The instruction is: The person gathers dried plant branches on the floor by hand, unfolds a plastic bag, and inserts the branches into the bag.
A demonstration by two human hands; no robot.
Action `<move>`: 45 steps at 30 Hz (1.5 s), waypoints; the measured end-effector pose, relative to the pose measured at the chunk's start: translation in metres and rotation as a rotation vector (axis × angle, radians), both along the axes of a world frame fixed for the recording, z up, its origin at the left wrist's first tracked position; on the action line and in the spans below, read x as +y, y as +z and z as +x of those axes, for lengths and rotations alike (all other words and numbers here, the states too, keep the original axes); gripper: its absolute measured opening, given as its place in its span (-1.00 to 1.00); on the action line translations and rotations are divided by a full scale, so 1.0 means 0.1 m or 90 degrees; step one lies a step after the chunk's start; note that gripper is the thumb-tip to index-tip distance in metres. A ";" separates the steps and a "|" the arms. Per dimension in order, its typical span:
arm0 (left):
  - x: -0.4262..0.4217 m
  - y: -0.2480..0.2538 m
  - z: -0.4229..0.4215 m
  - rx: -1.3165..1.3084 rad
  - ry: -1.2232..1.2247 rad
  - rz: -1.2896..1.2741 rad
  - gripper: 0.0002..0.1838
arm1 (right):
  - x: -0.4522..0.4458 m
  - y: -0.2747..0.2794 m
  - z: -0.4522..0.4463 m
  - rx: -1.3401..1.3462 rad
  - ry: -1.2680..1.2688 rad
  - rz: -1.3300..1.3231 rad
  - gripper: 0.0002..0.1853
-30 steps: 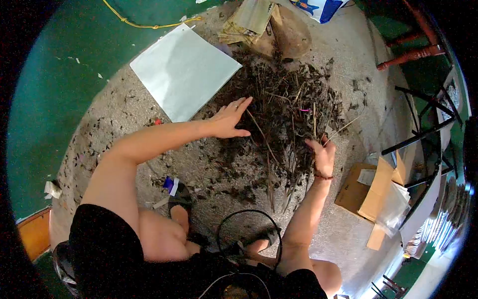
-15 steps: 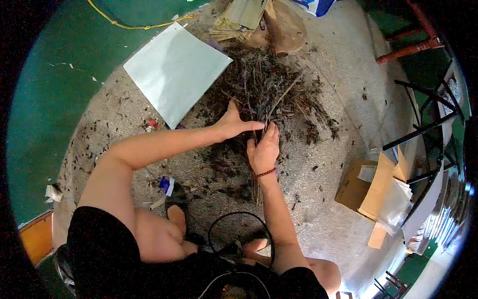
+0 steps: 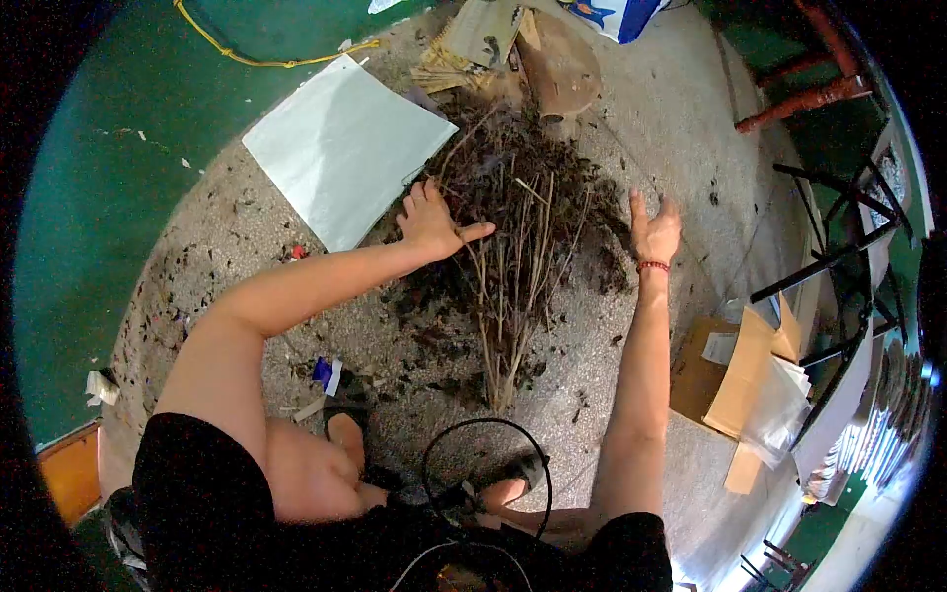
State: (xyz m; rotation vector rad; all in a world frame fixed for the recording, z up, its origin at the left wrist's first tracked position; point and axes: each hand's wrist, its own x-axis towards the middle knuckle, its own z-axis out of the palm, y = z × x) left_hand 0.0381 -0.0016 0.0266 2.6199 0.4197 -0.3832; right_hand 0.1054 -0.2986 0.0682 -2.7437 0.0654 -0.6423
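Left hand (image 3: 431,229) splays over dried plants (image 3: 528,163), right hand (image 3: 654,235), fingers apart, alongside; clear plastic (image 3: 774,419) overlaps cardboard box (image 3: 702,370).

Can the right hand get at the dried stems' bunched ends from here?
Probably yes: the right hand looks open and empty, and only floor with dark litter shows between it and the bunched ends of the dried stems.

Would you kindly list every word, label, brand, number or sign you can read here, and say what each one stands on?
No text can be read with certainty.
White label on the cardboard box: too small and blurred to read.
Blue and white bag, at the top edge: coloured print shows, but no legible lettering.
White sheet: no writing that I can make out.
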 end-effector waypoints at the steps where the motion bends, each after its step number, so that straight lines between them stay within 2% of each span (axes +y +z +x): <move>1: 0.03 -0.04 0.01 0.007 0.011 0.006 0.29 | -0.11 -0.25 0.06 0.120 -0.093 -0.053 -0.24; 2: 0.08 -0.17 0.01 0.003 0.014 0.008 0.29 | -0.19 -0.47 0.11 0.241 -0.186 -0.105 -0.14; 3: 0.15 -0.34 0.03 0.017 0.009 -0.047 0.31 | -0.26 -0.62 0.13 0.237 -0.182 -0.102 -0.14; 5: 0.19 -0.36 0.05 0.063 0.002 -0.167 0.38 | -0.38 -0.94 0.06 0.405 -0.087 0.326 0.03; 6: 0.19 -0.50 0.07 0.062 0.005 -0.167 0.38 | -0.32 -1.04 0.01 0.454 -0.063 0.399 0.07; 7: 0.16 -0.74 0.09 -0.008 0.031 -0.254 0.17 | -0.24 -1.16 -0.07 0.428 -0.021 0.388 0.04; 8: 0.13 -0.89 0.14 0.014 0.038 -0.330 0.07 | 0.06 -0.88 -0.26 0.418 0.036 0.423 -0.04; 9: 0.10 -1.04 0.18 0.039 0.049 -0.406 -0.01 | 0.13 -0.95 -0.33 0.508 0.109 0.459 -0.16; 10: 0.07 -1.20 0.22 0.066 0.063 -0.479 -0.08 | 0.23 -0.94 -0.42 0.507 0.109 0.458 -0.16; 11: -0.04 -1.05 0.19 0.098 0.099 -0.511 -0.09 | 0.36 -0.90 -0.51 0.515 0.111 0.586 -0.22; 12: -0.09 -0.90 0.15 0.119 0.104 -0.524 -0.02 | 0.48 -0.84 -0.59 0.521 0.115 0.714 -0.28; 13: -0.13 -0.75 0.11 0.140 0.109 -0.536 0.07 | 0.59 -0.66 -0.69 0.520 0.117 0.714 -0.28; 14: -0.18 -0.60 0.07 0.161 0.114 -0.548 0.17 | 0.71 -0.39 -0.79 0.546 0.122 0.860 -0.19; 15: -0.20 -0.52 0.05 0.174 0.118 -0.599 0.13 | 0.75 -0.26 -0.85 0.567 0.128 1.006 -0.09; 16: -0.22 -0.47 0.03 0.186 0.122 -0.652 0.09 | 0.70 -0.35 -0.88 0.568 0.132 1.003 -0.09; 17: -0.29 -0.57 0.03 0.182 0.124 -0.655 0.09 | 0.61 -0.54 -0.90 0.571 0.204 0.912 -0.12; 18: -0.39 -0.63 0.05 0.152 0.167 -0.643 -0.02 | 0.67 -0.44 -0.88 0.571 0.274 0.819 -0.14; 19: -0.48 -0.68 0.00 0.118 0.195 -0.661 -0.14 | 0.71 -0.33 -0.90 0.582 0.282 0.716 -0.02; 20: -0.57 -0.59 -0.05 0.083 0.221 -0.679 -0.26 | 0.71 -0.63 -0.88 0.580 0.320 0.625 0.00; 21: -0.60 -0.34 -0.06 0.105 0.227 -0.658 -0.26 | 0.82 -0.54 -0.91 0.562 0.328 0.631 0.06; 22: -0.63 -0.36 -0.04 0.116 0.233 -0.649 -0.26 | 0.91 -0.45 -0.92 0.543 0.337 0.635 0.13; 23: -0.66 -0.38 -0.02 0.126 0.238 -0.641 -0.26 | 0.87 -0.62 -0.89 0.546 0.338 0.631 0.13; 24: -0.72 -0.75 0.04 0.105 0.247 -0.592 -0.30 | 0.81 -0.92 -0.87 0.509 0.318 0.515 0.10; 25: -0.74 -0.96 0.07 0.087 0.255 -0.541 -0.34 | 0.82 -0.98 -0.89 0.489 0.308 0.459 0.08; 26: -0.75 -0.86 0.08 0.096 0.274 -0.481 -0.41 | 0.83 -1.04 -0.92 0.470 0.295 0.403 0.07; 28: -0.58 -1.19 0.13 0.202 0.218 -0.661 -0.52 | 1.03 -0.83 -1.00 0.450 0.097 0.188 0.25; 29: -0.48 -1.29 0.16 0.202 0.158 -0.695 -0.56 | 1.06 -0.81 -0.98 0.480 0.080 0.147 0.40; 30: -0.43 -1.33 0.18 0.201 0.098 -0.729 -0.59 | 1.06 -0.80 -0.96 0.479 0.079 0.146 0.40; 31: -0.39 -0.65 0.10 0.182 0.215 -0.671 -0.56 | 1.05 -0.78 -0.94 0.495 0.053 0.219 0.42; 32: -0.30 -0.58 0.14 0.180 0.211 -0.669 -0.56 | 1.03 -0.77 -0.93 0.510 0.026 0.294 0.44; 34: -0.07 -0.52 0.22 0.364 0.103 -0.866 -0.24 | 0.92 -0.90 -0.91 0.475 0.007 0.315 0.40; 35: -0.01 -0.05 0.14 0.331 0.156 -0.813 -0.30 | 0.91 -0.87 -0.90 0.469 -0.006 0.325 0.38; 36: 0.06 0.00 0.16 0.333 0.152 -0.809 -0.30 | 0.90 -0.85 -0.90 0.464 -0.020 0.334 0.36; 38: 0.28 0.04 0.25 0.349 0.029 -0.576 -0.49 | 0.91 -0.84 -0.90 0.450 -0.038 0.291 0.35; 39: 0.32 0.16 0.27 0.350 0.028 -0.574 -0.49 | 0.92 -0.78 -0.90 0.471 -0.038 0.293 0.36; 41: 0.41 0.36 0.30 -0.113 -0.351 -0.037 -0.56 | 0.95 -0.77 -0.91 0.496 -0.035 0.296 0.37; 43: 0.40 0.37 0.42 -0.501 -0.478 -0.028 -0.59 | 0.99 -0.79 -0.90 0.488 -0.046 0.270 0.38; 44: 0.32 0.60 0.43 -0.542 -0.564 0.076 -0.61 | 0.99 -0.79 -0.90 0.487 -0.042 0.271 0.38; 45: 0.26 0.60 0.49 -0.589 -0.636 0.148 -0.61 | 0.97 -0.79 -0.91 0.493 -0.031 0.289 0.39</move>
